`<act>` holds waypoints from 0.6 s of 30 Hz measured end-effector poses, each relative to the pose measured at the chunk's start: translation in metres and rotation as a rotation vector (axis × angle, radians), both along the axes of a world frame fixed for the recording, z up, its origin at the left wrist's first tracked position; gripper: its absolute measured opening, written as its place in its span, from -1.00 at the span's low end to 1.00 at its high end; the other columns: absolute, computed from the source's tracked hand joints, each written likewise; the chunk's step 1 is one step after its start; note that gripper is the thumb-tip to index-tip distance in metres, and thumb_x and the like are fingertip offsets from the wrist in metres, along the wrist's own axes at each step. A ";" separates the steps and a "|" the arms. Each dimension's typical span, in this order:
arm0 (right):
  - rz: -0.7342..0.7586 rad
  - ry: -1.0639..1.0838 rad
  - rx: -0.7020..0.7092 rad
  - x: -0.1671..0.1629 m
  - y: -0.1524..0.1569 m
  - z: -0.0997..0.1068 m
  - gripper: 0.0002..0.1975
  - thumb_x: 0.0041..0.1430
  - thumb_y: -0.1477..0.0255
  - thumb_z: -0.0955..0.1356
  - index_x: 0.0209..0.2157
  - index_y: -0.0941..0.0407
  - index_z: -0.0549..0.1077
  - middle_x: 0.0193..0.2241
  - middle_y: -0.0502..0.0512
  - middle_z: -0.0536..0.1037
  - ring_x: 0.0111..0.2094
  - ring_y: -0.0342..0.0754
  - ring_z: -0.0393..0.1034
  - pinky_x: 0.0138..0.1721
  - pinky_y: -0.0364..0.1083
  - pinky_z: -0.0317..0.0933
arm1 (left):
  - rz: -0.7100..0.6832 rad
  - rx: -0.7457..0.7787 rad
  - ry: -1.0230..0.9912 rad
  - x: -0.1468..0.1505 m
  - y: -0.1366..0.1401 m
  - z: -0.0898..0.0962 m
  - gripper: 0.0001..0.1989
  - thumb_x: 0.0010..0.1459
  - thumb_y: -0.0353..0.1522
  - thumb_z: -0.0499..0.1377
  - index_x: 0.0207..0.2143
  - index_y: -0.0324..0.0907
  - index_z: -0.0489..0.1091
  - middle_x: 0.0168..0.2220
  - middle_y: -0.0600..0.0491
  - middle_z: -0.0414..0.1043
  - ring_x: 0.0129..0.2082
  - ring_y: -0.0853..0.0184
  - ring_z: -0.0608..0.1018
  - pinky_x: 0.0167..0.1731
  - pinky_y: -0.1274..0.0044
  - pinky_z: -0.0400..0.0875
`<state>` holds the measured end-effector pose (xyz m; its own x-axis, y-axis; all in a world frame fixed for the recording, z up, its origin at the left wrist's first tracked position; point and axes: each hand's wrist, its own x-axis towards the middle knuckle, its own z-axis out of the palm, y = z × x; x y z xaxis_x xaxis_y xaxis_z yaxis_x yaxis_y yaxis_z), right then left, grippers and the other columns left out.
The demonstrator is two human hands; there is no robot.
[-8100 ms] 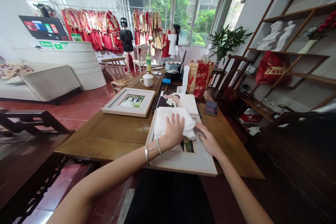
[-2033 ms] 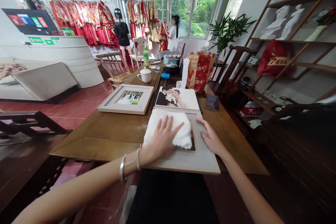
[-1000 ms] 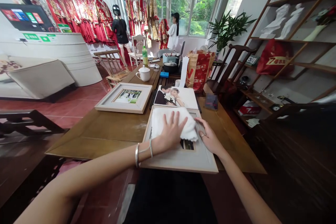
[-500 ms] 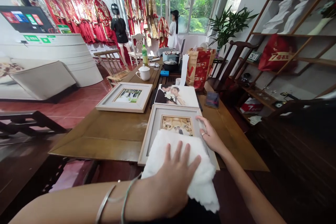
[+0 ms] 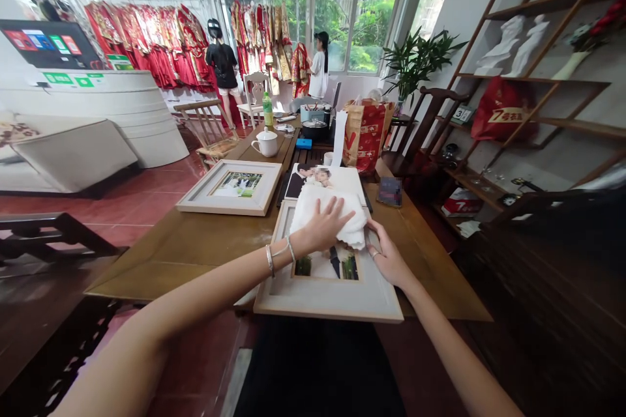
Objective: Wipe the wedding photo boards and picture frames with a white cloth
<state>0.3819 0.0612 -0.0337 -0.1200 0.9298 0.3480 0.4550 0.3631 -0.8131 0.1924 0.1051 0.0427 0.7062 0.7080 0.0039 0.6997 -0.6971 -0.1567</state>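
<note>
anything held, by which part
Left hand spread over the middle of the white cloth; right hand at right edge of the picture frame, grip unclear.

Daylight floods through the far windows (image 5: pixel 372 26), while the lower right lies dark and blurred.

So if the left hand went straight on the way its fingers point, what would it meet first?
Beyond the white cloth under its palm, the left hand would probably meet the large photo print, behind the picture frame; the cloth hides any gap.
</note>
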 end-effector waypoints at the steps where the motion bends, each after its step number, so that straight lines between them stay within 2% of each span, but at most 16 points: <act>1: -0.005 0.008 0.003 0.000 0.000 -0.001 -0.40 0.07 0.58 0.19 0.17 0.00 0.07 0.17 0.14 0.20 0.23 0.03 0.05 0.24 0.16 -0.12 | -0.017 -0.007 0.005 -0.001 -0.001 0.000 -0.25 0.06 -0.51 0.10 0.28 -0.13 -0.12 0.31 -0.24 -0.19 0.29 -0.05 -0.12 0.12 -0.02 -0.06; 3: -0.008 0.022 0.006 0.000 0.000 -0.001 -0.42 0.08 0.55 0.20 0.17 0.01 0.08 0.18 0.16 0.20 0.22 0.04 0.06 0.24 0.17 -0.12 | -0.045 -0.043 0.023 -0.004 -0.015 0.000 -0.27 0.06 -0.49 0.11 0.27 -0.19 -0.08 0.29 -0.28 -0.14 0.28 -0.08 -0.06 0.10 -0.03 0.01; 6: 0.011 0.033 -0.006 0.000 -0.001 -0.001 -0.41 0.08 0.54 0.20 0.18 0.04 0.08 0.18 0.18 0.21 0.23 0.05 0.05 0.25 0.17 -0.14 | -0.125 -0.155 0.052 -0.014 -0.053 0.005 -0.27 0.05 -0.44 0.12 0.26 -0.27 -0.09 0.27 -0.34 -0.09 0.26 -0.12 0.00 0.05 -0.03 0.10; 9: 0.024 0.042 -0.036 0.000 -0.001 -0.001 -0.39 0.07 0.55 0.20 0.19 0.04 0.08 0.23 0.16 0.14 0.27 0.03 -0.04 0.27 0.15 -0.20 | -0.264 -0.258 0.041 -0.026 -0.090 0.013 -0.27 0.08 -0.39 0.10 0.27 -0.25 -0.13 0.27 -0.30 -0.08 0.26 -0.08 0.00 0.06 0.00 0.12; 11: 0.014 0.059 -0.048 0.000 -0.001 -0.001 -0.39 0.09 0.52 0.20 0.21 0.01 0.07 0.27 0.11 0.07 0.29 0.03 -0.11 0.28 0.15 -0.24 | -0.303 -0.269 0.029 -0.029 -0.100 0.016 -0.28 0.10 -0.37 0.09 0.27 -0.22 -0.13 0.27 -0.26 -0.06 0.27 -0.04 0.01 0.08 0.04 0.13; 14: -0.010 0.093 -0.044 0.000 0.001 -0.003 -0.44 0.17 0.43 0.18 0.22 0.01 0.07 0.28 0.11 0.05 0.30 0.05 -0.12 0.28 0.18 -0.24 | -0.244 -0.182 0.018 -0.023 -0.088 0.011 -0.28 0.09 -0.38 0.11 0.27 -0.18 -0.13 0.27 -0.23 -0.04 0.25 -0.02 0.06 0.09 0.07 0.13; 18: -0.012 0.129 -0.015 0.001 0.002 -0.006 -0.46 0.21 0.36 0.17 0.23 0.00 0.05 0.27 0.11 0.09 0.28 0.06 -0.05 0.27 0.17 -0.18 | -0.125 -0.012 -0.008 -0.002 -0.045 -0.003 -0.27 0.05 -0.44 0.14 0.25 -0.18 -0.08 0.25 -0.25 -0.02 0.24 -0.05 0.08 0.07 0.08 0.13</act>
<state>0.3829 0.0629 -0.0396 -0.0638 0.9360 0.3463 0.3503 0.3459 -0.8704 0.1902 0.0604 0.0396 0.7887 0.6147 0.0016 0.6086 -0.7805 -0.1429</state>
